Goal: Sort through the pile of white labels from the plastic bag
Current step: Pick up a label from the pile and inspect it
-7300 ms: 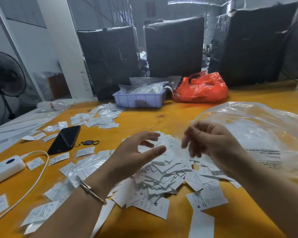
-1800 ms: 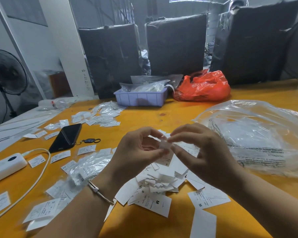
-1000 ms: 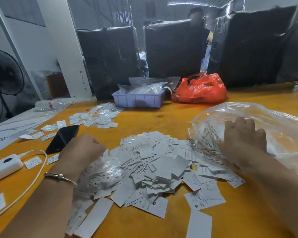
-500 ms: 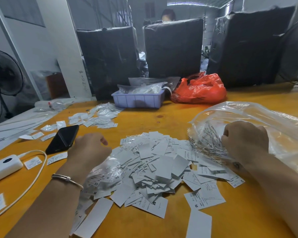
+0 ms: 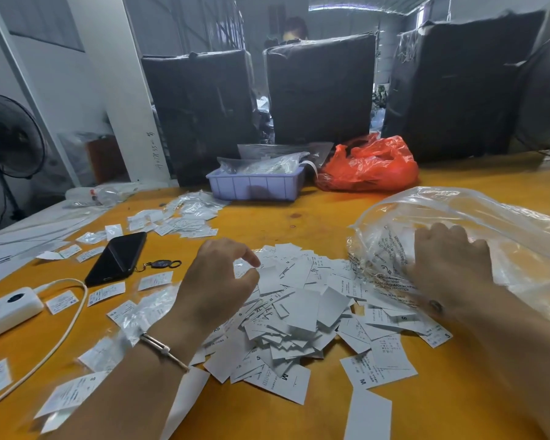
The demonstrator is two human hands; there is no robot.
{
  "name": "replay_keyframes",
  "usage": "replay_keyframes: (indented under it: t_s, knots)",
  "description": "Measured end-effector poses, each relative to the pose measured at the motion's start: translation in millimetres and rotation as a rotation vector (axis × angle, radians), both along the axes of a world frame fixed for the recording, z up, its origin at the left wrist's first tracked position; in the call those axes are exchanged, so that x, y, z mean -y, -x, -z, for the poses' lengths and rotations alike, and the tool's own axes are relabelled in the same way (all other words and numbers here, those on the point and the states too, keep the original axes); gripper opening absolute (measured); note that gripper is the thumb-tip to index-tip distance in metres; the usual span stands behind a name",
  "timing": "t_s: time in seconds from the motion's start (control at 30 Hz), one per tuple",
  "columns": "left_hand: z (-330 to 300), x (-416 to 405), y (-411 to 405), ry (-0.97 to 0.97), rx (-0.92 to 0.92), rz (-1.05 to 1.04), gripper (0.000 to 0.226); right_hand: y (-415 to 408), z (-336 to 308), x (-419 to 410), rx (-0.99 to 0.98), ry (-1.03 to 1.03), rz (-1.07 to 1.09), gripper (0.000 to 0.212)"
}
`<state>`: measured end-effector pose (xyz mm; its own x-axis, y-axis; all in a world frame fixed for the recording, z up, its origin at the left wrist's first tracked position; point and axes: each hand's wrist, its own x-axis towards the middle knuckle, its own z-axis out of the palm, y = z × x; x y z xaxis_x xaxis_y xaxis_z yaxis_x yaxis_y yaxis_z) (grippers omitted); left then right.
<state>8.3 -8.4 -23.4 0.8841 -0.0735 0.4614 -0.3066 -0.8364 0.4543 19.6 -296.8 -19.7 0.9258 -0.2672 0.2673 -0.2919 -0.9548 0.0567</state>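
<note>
White labels (image 5: 294,308) lay heaped at the centre of the frame on the orange tabletop (image 5: 267,222), many showing printed size letters. And the left hand (image 5: 218,282) hovered over the pile's left edge, wrist bent, forefinger and thumb curled toward each other above the top labels; whether they pinched one, I could not tell. A thin bracelet (image 5: 162,347) sat on that wrist, the forearm coming up from the lower left of the frame. Over on the right, the right hand (image 5: 448,258) lay palm down, fingers relaxed and pressed onto the mouth of the clear plastic bag (image 5: 489,223), holding nothing, its forearm entering from the lower right corner. The bag sprawled across the right of the frame, its printed edge touching the pile. Left of centre, a black phone (image 5: 116,257) lay flat with a key fob (image 5: 161,265) just beside it. At the upper middle stood a lilac tray (image 5: 254,187), a red bag (image 5: 367,166) to its right.
</note>
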Motion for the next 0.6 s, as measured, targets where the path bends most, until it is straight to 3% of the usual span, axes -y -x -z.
replay_keyframes:
  t_s: [0.07, 0.23, 0.33, 0.5, 0.6]
  knots:
    - [2, 1, 0, -0.006, -0.011, 0.021, 0.011, 3, -1, 0, 0.025, -0.007, -0.022, 0.013]
    - [3, 1, -1, -0.017, -0.036, 0.038, 0.010, 0, 1, 2, 0.192, -0.066, -0.046, 0.010]
    - [4, 1, -2, -0.018, -0.035, 0.049, 0.009, -5, 5, 3, 0.344, -0.212, -0.123, 0.007]
    - [3, 3, 0, -0.026, -0.046, 0.087, 0.010, 1, 4, -12, 0.599, -0.612, -0.420, 0.014]
    - [5, 5, 1, 0.035, -0.084, 0.158, 0.008, 14, -3, -32, 0.537, -1.140, -0.665, 0.010]
